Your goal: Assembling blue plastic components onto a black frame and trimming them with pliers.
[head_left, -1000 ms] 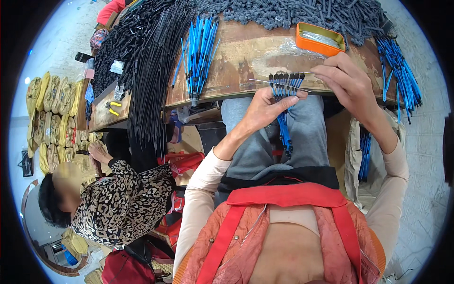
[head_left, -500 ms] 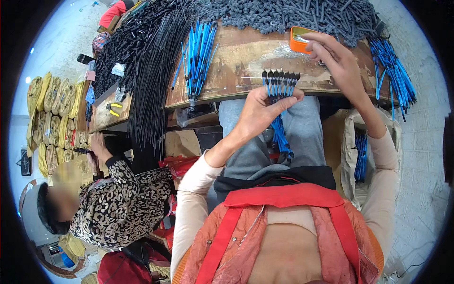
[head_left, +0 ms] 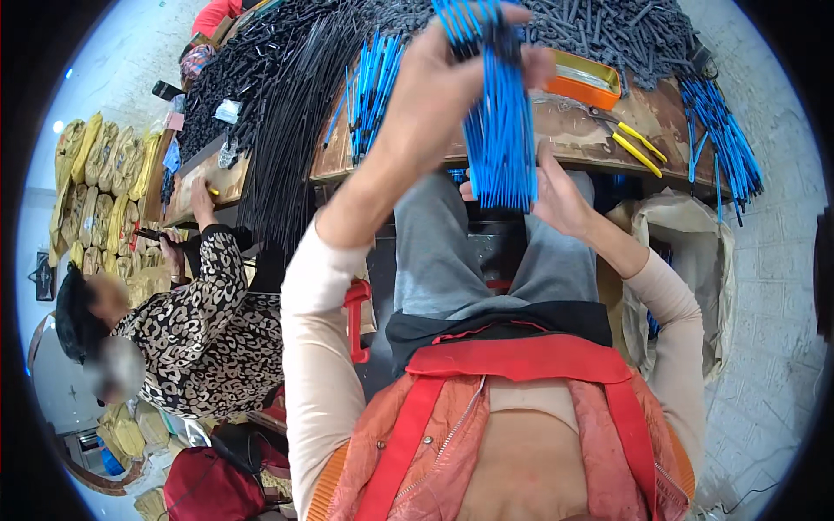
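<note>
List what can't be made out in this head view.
In the head view:
Blue sticks: far ends cut off by the upper edge.
Left hand: fingers smeared by blur.
Right hand: some fingers hidden behind the sticks.
Paper sack: contents partly hidden by the right sleeve.

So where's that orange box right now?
In the head view, the orange box sits right of centre near the top, on the wooden table, between the grey parts behind it and the yellow-handled pliers in front.
</note>
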`<state>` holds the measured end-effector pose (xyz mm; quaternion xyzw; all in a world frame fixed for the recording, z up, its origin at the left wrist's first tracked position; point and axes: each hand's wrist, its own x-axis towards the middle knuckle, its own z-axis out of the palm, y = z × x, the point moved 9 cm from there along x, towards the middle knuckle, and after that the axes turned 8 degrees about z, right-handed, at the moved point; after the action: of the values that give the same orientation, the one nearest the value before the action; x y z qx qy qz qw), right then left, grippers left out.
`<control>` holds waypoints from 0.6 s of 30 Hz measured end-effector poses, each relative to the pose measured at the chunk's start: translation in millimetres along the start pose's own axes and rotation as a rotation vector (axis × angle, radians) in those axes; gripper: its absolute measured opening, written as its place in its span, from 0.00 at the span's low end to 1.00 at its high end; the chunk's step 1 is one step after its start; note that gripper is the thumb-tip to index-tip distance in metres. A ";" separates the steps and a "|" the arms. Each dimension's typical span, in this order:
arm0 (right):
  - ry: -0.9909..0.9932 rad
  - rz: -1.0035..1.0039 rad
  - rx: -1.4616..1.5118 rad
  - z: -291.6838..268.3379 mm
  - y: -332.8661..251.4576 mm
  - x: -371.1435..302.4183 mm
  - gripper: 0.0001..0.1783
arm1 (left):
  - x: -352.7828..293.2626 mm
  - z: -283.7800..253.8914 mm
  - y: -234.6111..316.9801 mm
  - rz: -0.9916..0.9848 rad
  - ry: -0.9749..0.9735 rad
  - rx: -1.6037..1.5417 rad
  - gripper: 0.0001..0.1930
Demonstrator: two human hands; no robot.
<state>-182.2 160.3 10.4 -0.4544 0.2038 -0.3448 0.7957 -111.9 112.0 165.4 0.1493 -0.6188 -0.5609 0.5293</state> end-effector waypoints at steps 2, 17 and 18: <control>0.299 -0.105 -0.144 9.7 -9.4 -14.0 0.38 | -39.0 14.9 5.2 -0.017 -0.076 0.024 0.14; 0.086 0.161 0.526 -78.0 80.9 4.6 0.45 | -86.2 25.9 -93.5 0.091 -0.355 0.439 0.14; 0.063 0.156 0.466 -72.9 74.6 8.7 0.46 | -81.4 20.8 -91.4 0.121 -0.294 0.410 0.14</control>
<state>-195.6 137.4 -90.9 -0.2304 0.1780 -0.3340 0.8965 -134.2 156.7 51.7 0.1330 -0.7977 -0.4068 0.4249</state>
